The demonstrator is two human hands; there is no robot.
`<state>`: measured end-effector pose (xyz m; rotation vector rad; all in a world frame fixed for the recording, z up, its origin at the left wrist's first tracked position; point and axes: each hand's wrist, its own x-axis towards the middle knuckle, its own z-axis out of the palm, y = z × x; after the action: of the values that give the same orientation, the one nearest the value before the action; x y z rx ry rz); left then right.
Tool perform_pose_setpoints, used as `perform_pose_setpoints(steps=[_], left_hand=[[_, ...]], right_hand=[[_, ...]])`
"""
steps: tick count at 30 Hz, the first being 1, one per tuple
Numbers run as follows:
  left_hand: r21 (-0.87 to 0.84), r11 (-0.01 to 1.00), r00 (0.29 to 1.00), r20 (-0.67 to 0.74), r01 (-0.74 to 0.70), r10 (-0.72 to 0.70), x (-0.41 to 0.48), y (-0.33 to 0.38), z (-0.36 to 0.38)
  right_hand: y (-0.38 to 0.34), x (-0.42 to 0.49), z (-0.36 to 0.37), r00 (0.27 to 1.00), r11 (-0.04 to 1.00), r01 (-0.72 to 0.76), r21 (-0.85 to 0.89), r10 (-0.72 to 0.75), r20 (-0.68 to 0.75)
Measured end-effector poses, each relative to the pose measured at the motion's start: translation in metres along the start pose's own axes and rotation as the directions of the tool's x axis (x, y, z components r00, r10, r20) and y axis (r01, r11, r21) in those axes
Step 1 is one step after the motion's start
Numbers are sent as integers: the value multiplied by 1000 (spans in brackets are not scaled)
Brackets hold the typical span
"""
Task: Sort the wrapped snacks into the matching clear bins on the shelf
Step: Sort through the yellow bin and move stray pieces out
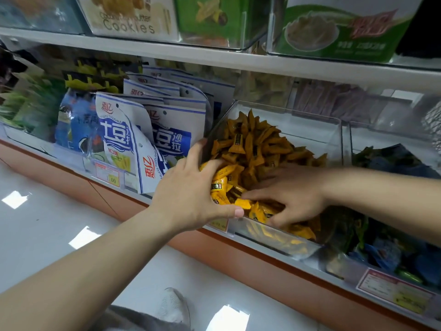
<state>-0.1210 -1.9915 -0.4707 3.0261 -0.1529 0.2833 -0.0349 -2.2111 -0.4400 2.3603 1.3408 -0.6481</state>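
A clear bin (312, 126) on the lower shelf is piled with small yellow-orange wrapped snacks (257, 144). My left hand (191, 194) grips the bin's front left corner: the thumb lies against the front wall and the fingers curl over the rim onto the snacks. My right hand (293, 192) reaches in from the right. Its fingers are spread and rest flat on the snacks near the front. To the right, a second clear bin (346, 144) holds dark green and blue wrapped snacks (393, 161).
White-and-blue snack bags (124, 134) stand left of the bin. The upper shelf board (214, 56) hangs close above, carrying cookie boxes (128, 17). Price tags (393, 290) line the shelf's front edge. Glossy white floor (47, 235) and my shoe (171, 304) are below.
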Motion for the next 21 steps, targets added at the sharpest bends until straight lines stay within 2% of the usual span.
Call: perform_pose_setpoints(steps=[4, 9, 11, 13, 15, 18, 21], left_hand=[[9, 1000, 1000, 10, 11, -11, 0, 3, 0], [2, 1000, 1000, 23, 18, -18, 1, 3, 0], [2, 1000, 1000, 21, 17, -17, 1, 3, 0], [2, 1000, 1000, 16, 15, -15, 1, 3, 0], [5, 1000, 1000, 13, 14, -14, 1, 4, 0], [10, 1000, 1000, 11, 10, -10, 0, 4, 0], [10, 1000, 1000, 13, 7, -7, -1, 4, -1]], right_hand=[[13, -29, 5, 993, 998, -50, 41, 45, 114], [22, -46, -6, 993, 982, -50, 182, 30, 116], [22, -47, -16, 999, 984, -26, 179, 22, 24], [21, -39, -23, 979, 987, 40, 157, -7, -205], [13, -21, -25, 947, 977, 94, 189, -29, -320], [-7, 10, -21, 976, 936, 154, 316, -93, -199], [-13, 25, -15, 993, 963, 114, 243, -107, -44]])
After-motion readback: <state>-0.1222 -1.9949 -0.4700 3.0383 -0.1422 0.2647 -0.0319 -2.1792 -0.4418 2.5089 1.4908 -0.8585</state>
